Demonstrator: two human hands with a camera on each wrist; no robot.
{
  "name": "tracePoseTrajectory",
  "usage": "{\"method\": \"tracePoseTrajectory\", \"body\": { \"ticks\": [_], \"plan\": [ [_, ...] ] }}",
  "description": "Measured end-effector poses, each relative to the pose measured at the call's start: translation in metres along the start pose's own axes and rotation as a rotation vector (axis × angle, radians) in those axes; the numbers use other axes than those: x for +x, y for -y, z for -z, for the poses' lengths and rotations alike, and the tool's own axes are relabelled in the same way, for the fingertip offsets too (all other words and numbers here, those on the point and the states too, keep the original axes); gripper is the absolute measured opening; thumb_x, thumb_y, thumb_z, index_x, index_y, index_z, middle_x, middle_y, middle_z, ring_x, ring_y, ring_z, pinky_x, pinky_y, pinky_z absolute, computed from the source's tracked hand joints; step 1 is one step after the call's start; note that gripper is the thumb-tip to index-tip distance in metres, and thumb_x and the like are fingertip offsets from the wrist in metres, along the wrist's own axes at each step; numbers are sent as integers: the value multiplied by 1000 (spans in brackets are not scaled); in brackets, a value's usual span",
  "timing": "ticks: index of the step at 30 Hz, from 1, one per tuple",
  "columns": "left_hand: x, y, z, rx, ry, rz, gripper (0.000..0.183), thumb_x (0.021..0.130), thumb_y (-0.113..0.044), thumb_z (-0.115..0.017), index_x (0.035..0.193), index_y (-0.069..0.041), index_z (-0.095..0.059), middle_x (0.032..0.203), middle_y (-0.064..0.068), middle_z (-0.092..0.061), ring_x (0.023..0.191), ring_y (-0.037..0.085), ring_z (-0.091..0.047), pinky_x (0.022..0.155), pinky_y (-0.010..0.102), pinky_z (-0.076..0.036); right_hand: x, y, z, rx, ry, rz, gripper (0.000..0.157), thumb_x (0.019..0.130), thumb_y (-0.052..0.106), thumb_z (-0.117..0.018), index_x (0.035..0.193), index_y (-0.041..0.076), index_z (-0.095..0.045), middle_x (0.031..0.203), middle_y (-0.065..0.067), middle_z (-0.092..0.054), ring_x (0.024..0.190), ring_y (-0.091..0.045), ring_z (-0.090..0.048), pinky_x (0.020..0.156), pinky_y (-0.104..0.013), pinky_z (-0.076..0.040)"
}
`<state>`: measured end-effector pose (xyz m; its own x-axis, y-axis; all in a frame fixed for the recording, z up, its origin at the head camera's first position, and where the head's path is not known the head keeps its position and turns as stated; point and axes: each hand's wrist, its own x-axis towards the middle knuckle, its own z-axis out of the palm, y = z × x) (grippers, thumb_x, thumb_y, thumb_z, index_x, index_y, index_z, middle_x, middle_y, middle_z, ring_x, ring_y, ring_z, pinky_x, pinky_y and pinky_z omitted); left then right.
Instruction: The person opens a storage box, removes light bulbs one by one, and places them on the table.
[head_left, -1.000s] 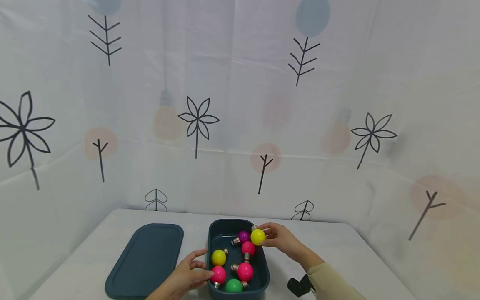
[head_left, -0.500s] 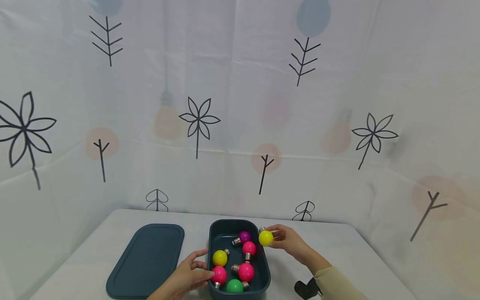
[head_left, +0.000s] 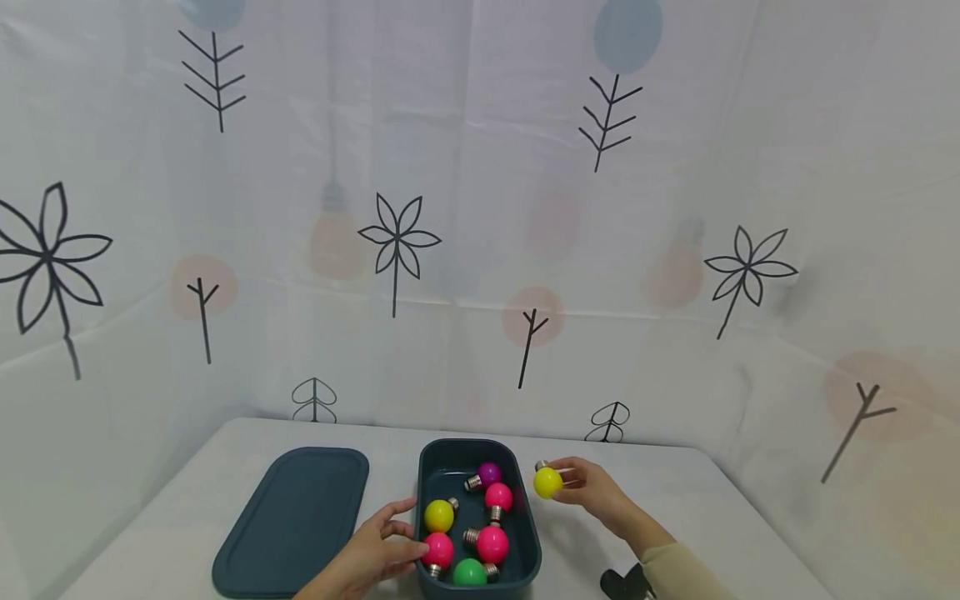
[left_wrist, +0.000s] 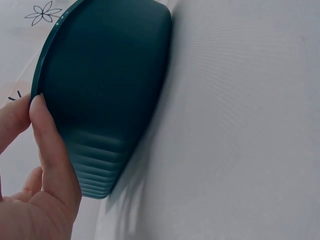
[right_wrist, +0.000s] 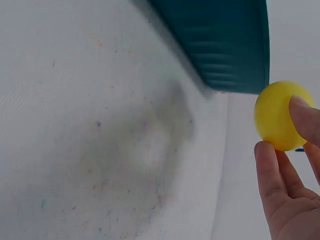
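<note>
A dark teal box (head_left: 426, 467) holds several round coloured light bulbs. Inside are a purple bulb (head_left: 490, 474) at the far end, pink bulbs such as one (head_left: 492, 544) right of the middle, a yellow bulb (head_left: 438, 516) on the left and a green bulb (head_left: 469, 572) at the near end. My left hand (head_left: 375, 546) grips the box's left rim between thumb and fingers, as the left wrist view also shows. Just outside the right rim, my right hand (head_left: 596, 492) pinches another yellow bulb (right_wrist: 280, 116), raised above the table, its metal base pointing away.
A flat dark teal lid (head_left: 292, 521) lies on the white table (head_left: 720, 533), left of the box. Near the right sleeve is a black heart-shaped piece (head_left: 622, 585). Behind the table hangs a white patterned curtain (head_left: 465, 350).
My right hand has carried the yellow bulb from over the box's right rim to the right and slightly nearer, out beside the box. My left hand stays on the left rim.
</note>
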<state>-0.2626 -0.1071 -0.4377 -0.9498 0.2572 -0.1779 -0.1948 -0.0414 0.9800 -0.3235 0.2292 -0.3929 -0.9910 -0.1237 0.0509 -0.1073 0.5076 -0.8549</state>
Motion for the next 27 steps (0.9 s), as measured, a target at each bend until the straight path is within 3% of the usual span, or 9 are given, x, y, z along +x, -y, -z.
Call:
{"method": "tracePoseTrajectory", "body": {
  "ticks": [14, 27],
  "plan": [
    [0, -2, 0, 8, -10, 5, 78, 77, -10, -76, 141, -1, -32, 98, 12, -51, 76, 20, -56, 74, 30, -53, 5, -25, 5, 26, -67, -70, 42, 75, 0, -74, 115, 1, -59, 103, -10, -61, 89, -22, -57, 82, -43, -49],
    [0, -2, -2, -3, -23, 7, 79, 76, -9, -77, 141, -1, -33, 96, 12, -51, 72, 18, -56, 73, 30, -53, 10, -40, 1, 35, -97, -83, 41, 75, -5, -72, 114, -2, -59, 99, -11, -62, 87, -23, -56, 77, -40, -49]
  ]
}}
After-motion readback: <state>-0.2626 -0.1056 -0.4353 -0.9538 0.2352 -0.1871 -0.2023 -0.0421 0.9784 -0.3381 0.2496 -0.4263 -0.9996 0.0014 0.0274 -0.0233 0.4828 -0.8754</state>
